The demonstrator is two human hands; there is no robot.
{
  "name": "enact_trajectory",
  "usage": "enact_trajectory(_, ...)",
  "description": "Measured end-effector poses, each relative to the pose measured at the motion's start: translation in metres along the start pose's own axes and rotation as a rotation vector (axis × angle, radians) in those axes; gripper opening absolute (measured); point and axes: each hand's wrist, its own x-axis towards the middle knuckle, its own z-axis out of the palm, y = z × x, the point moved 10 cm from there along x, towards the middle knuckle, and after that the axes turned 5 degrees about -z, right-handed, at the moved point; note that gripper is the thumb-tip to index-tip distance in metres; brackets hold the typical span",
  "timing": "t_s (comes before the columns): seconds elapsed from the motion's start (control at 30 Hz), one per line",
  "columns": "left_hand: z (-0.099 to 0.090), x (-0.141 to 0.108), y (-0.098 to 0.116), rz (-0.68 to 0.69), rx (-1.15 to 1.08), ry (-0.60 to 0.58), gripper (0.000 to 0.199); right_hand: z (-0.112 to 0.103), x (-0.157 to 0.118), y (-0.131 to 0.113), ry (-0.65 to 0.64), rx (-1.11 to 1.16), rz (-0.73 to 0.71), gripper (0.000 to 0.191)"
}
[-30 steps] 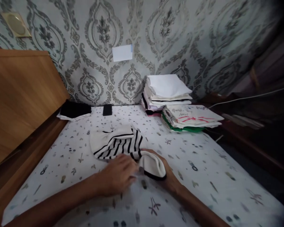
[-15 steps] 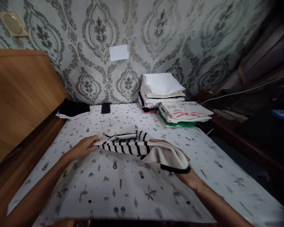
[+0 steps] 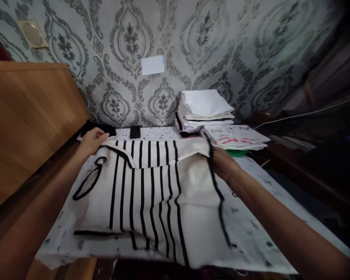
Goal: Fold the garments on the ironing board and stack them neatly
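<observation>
A white knit top with black stripes and black trim (image 3: 146, 190) hangs spread between my two hands over the table. My left hand (image 3: 92, 140) pinches its far left corner, near a black-edged opening. At its far right corner my right hand (image 3: 223, 161) grips the fabric beside the black edging, with the fingers partly hidden behind the cloth. The lower part of the top drapes toward the near edge of the table, its black hem showing at lower left.
The table has a white patterned cloth (image 3: 259, 217). At the back stand a tall stack of folded clothes (image 3: 207, 103) and a lower stack with red print (image 3: 236, 138). A black phone (image 3: 135, 132) and black folded cloth (image 3: 90, 127) lie back left, beside a wooden cabinet (image 3: 32, 124).
The bunched striped top has been opened out into a wide sheet of fabric. Both hands have moved up and away from me, the left also leftward. The view has shifted slightly.
</observation>
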Motion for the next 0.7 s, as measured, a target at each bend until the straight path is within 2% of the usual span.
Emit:
enact_trajectory(0.07,0.020,-0.003,-0.023,0.061,0.187,-0.011,0.033,-0.014,0.003,0.040,0.087,-0.132,0.099,0.026)
enact_trajectory(0.1,0.030,-0.010,-0.031,0.103,0.241,-0.048,0.034,-0.024,0.003,0.051,0.132,-0.244,0.079,0.027)
enact_trajectory(0.17,0.051,-0.031,-0.044,0.182,0.272,-0.163,0.039,-0.035,-0.001,0.055,0.157,-0.495,-0.073,0.029)
enact_trajectory(0.2,0.060,-0.043,-0.047,0.219,0.274,-0.226,0.041,-0.031,-0.004,0.051,0.120,-0.609,-0.184,0.029)
enact_trajectory(0.23,0.068,-0.055,-0.048,0.259,0.281,-0.287,0.042,-0.020,-0.009,0.046,0.050,-0.705,-0.302,0.030)
enact_trajectory(0.3,0.083,-0.076,-0.046,0.349,0.342,-0.382,0.039,0.016,-0.020,0.035,-0.146,-0.860,-0.523,0.031)
enact_trajectory(0.4,0.101,-0.090,-0.048,0.436,0.536,-0.429,0.043,0.071,-0.032,0.034,-0.401,-1.097,-0.700,0.040)
enact_trajectory(0.47,0.106,-0.085,-0.056,0.424,0.656,-0.398,0.053,0.088,-0.026,0.037,-0.429,-1.248,-0.696,0.043)
enact_trajectory(0.53,0.104,-0.072,-0.069,0.360,0.727,-0.343,0.057,0.090,-0.014,0.040,-0.380,-1.339,-0.643,0.038)
enact_trajectory(0.63,0.092,-0.047,-0.093,0.216,0.719,-0.288,0.047,0.082,0.006,0.042,-0.317,-1.328,-0.565,0.029)
enact_trajectory(0.7,0.086,-0.031,-0.106,0.140,0.613,-0.297,0.035,0.075,0.020,0.041,-0.289,-1.242,-0.535,0.025)
